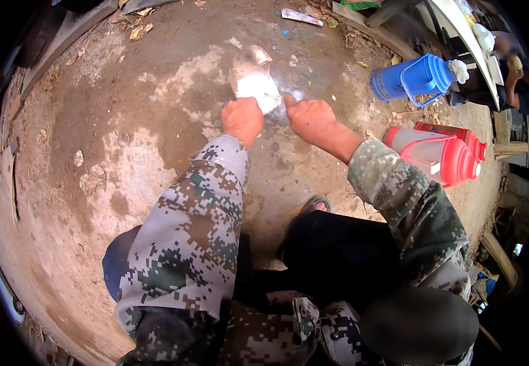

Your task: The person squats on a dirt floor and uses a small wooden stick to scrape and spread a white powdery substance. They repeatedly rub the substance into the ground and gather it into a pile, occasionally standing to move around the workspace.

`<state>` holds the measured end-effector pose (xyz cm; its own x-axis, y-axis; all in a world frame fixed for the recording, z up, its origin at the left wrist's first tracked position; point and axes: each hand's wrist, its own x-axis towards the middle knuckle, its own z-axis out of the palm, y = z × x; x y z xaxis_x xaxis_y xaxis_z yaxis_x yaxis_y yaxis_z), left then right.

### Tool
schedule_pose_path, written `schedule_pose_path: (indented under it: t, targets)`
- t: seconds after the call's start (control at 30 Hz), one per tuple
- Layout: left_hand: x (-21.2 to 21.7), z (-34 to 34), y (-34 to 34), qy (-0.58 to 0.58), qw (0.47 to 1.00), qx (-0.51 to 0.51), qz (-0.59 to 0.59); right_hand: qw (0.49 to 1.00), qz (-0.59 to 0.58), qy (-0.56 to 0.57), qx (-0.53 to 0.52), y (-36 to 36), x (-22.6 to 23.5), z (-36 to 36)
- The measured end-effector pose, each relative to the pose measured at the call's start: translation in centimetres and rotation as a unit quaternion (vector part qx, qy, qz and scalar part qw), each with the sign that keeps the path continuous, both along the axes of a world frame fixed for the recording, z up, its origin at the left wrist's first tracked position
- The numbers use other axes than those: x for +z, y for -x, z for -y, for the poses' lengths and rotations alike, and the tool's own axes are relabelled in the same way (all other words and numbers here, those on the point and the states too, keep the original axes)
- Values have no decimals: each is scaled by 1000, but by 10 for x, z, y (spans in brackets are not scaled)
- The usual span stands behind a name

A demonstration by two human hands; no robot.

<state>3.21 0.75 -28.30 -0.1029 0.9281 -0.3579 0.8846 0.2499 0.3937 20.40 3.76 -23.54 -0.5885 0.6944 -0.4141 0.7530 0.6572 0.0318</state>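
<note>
Both my arms, in camouflage sleeves, reach forward over the bare ground. My left hand [243,121] is closed in a fist at the lower edge of a tan and bright white bag-like thing [256,84]. Glare washes out its white part, and its exact kind is unclear. To the right of it, my right hand [313,120] is closed with the thumb on top, pointing toward that white part. A bright whitish haze lies by the thumb tip. Whatever the right fingers pinch, if anything, is too small or hidden to make out.
To the right stand a blue thermos flask [408,79], a pink-and-red thermos flask [429,154] and a darker red one [459,135] beside it. Beyond them are a table edge [468,43] and another person's arm [512,85]. A wooden beam [63,46] lies far left.
</note>
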Motion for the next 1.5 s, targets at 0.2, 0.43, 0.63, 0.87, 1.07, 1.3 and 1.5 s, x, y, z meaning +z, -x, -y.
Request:
schedule_pose_path:
  t: [0.2, 0.43, 0.63, 0.87, 1.07, 1.3, 1.5]
  targets:
    - [3, 18, -11, -10, 1000, 27, 7, 999, 0, 22, -46, -12, -11, -4]
    - [-6, 25, 1, -37, 998, 34, 26, 985, -88, 82, -125, -9, -7, -8]
    - [-7, 29, -1, -21, 999, 24, 12, 997, -41, 38, -54, -7, 5, 18]
    - [5, 28, -12, -7, 998, 56, 24, 997, -1, 43, -70, -8, 0, 0]
    - [-7, 28, -3, -36, 998, 54, 12, 977, -86, 111, -162, -13, -12, -24]
    - [-10, 28, 5, -29, 999, 20, 0, 995, -62, 41, -62, -8, 2, 13]
    - [-4, 23, -11, -12, 998, 58, 25, 996, 1, 46, -74, -10, 4, -3]
